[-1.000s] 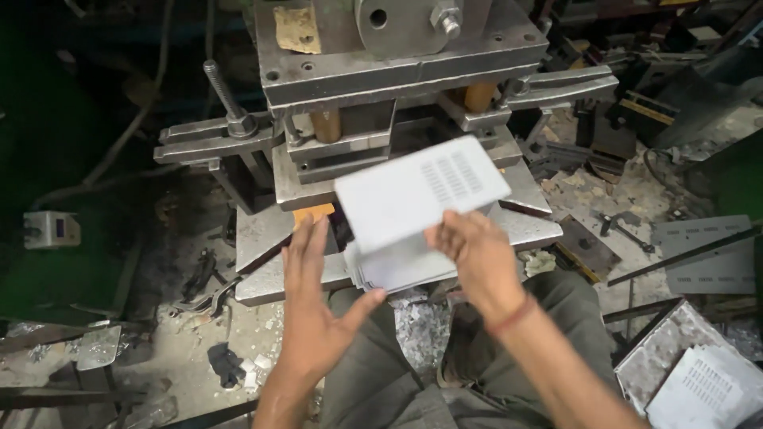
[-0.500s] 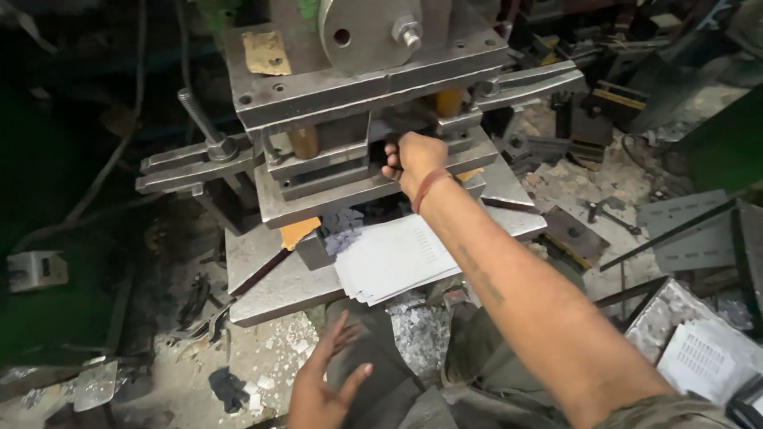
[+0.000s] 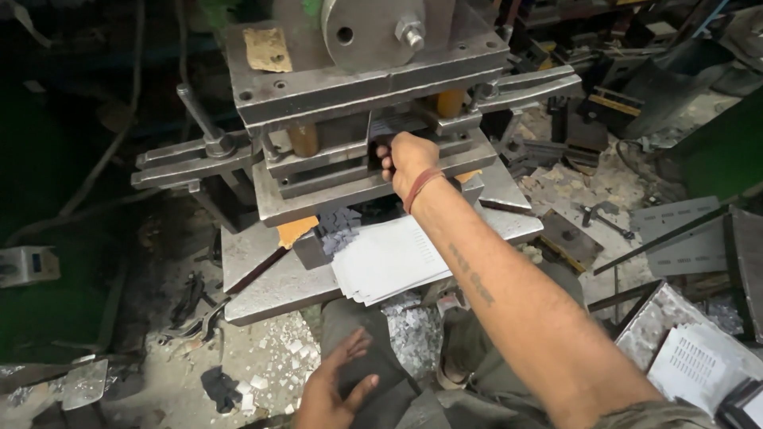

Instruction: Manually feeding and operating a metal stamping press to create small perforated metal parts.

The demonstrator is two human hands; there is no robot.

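Right hand (image 3: 407,159) inside press die (image 3: 358,171) gap; sheet stack (image 3: 389,258) near bed edge.

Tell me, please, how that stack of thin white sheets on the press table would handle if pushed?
The stack of white sheets is already fanned, so sheets would probably slide apart. They look thin, likely light and slightly springy. It overhangs the press table, so it could tip off.

A tan paper label (image 3: 267,49) (rectangular, worn) sits atop the press (image 3: 373,87).

A stack of thin white metal sheets (image 3: 391,260) lies on the flat steel surface (image 3: 270,287) before the big steel press (image 3: 358,95). The right hand (image 3: 409,159) reaches into the press behind the stack. The left hand (image 3: 334,389) rests on the knee, below the surface.
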